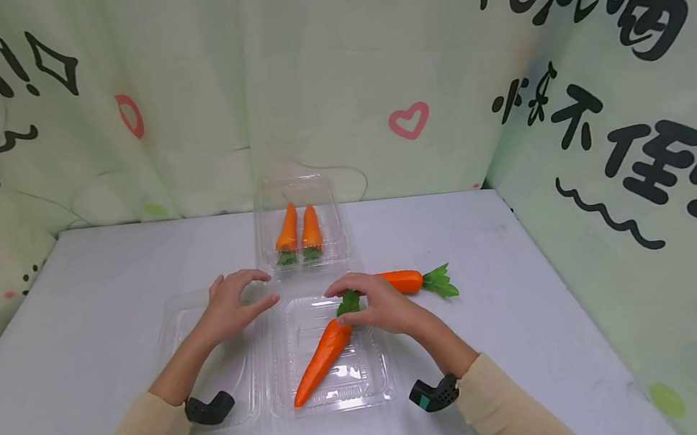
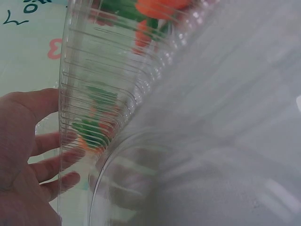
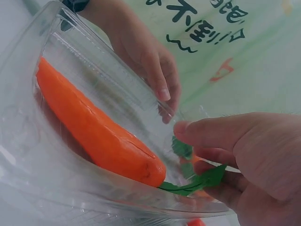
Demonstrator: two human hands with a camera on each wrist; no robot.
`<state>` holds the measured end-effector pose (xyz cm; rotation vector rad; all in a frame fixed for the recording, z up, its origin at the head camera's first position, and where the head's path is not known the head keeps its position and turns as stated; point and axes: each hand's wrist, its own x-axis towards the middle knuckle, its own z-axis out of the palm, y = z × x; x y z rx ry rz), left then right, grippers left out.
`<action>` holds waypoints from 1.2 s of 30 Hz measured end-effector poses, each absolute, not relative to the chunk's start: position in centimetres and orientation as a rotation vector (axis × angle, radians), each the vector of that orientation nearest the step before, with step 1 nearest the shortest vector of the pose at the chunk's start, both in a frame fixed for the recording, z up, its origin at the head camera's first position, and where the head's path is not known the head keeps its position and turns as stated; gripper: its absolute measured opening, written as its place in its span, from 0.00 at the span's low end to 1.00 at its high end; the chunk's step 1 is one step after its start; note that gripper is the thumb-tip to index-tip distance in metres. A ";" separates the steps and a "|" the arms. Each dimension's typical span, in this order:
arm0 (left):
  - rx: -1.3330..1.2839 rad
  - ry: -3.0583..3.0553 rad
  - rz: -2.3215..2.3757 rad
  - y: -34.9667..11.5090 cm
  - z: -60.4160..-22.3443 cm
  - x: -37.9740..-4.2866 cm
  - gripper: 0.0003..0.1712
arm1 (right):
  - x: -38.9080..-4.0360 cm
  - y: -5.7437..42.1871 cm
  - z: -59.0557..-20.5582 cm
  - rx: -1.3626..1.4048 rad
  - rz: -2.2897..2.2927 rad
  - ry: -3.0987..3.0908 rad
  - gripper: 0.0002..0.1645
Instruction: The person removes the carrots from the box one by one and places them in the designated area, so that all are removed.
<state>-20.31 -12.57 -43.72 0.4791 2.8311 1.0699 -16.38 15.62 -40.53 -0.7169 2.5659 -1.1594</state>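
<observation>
A carrot with green leaves lies slantwise in the right half of an unfolded clear plastic clamshell box, its tip toward me. Over the leafy end is my right hand, thumb and fingers apart on either side of the leaves. The right wrist view shows the leaves right at its fingers. My left hand hovers by the far edge of the box's left half, fingers spread from the thumb and nothing between them. Its fingers show through the ribbed clear wall in the left wrist view.
Another clear box with two carrots stands behind, at the back of the white table. A loose carrot lies right of it, partly behind my right hand. Printed cloth hangs around the table's back and sides.
</observation>
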 end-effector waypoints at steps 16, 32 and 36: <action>0.467 2.840 1.054 -12.5 -43.7 -20.3 0.26 | -16.4 15.3 -40.3 -0.757 -1.055 2.542 0.25; 0.482 2.844 1.067 -12.5 -43.8 -20.4 0.26 | -16.3 14.7 -40.3 -0.736 -0.921 2.524 0.26; 0.477 2.841 1.068 -12.5 -43.8 -20.4 0.26 | -16.3 14.7 -40.4 -0.744 -0.894 2.519 0.27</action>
